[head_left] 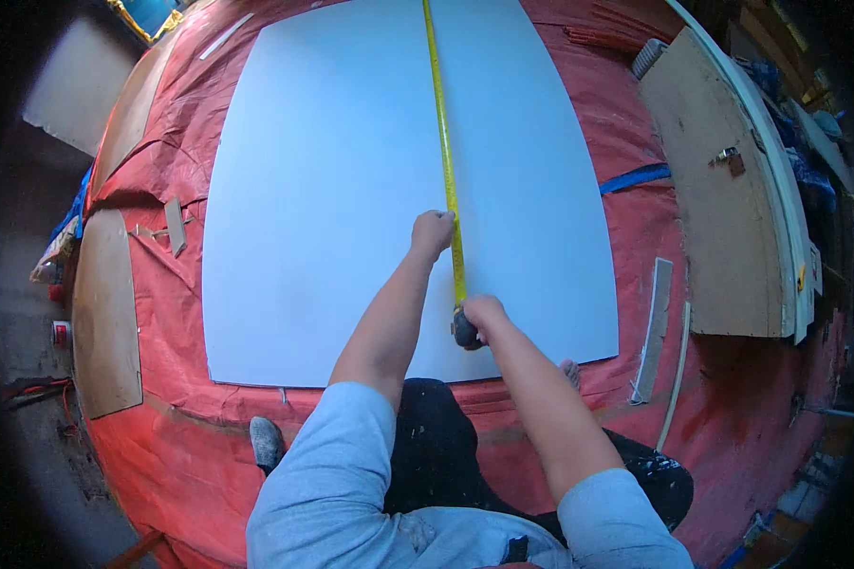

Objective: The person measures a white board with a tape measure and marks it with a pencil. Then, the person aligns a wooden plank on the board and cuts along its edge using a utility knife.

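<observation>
A large white board [332, 171] lies flat in front of me on a red sheet. Along it runs the yellow blade of a tape measure [443, 123], pulled out from near the board's front edge to beyond the top of the view. My right hand [485, 315] is closed round the dark case of the tape measure, low over the board. Farther up, my left hand [433, 233] has its fingers closed at the left edge of the blade, seemingly pinching it; the fingertips are partly hidden.
Red sheeting [190, 436] covers the floor around the board. On the right stand a brown panel with a latch [721, 180] and a narrow offcut strip [653, 332]. A blue strip [636, 178] touches the board's right side. Brown boards [106, 313] lie at the left.
</observation>
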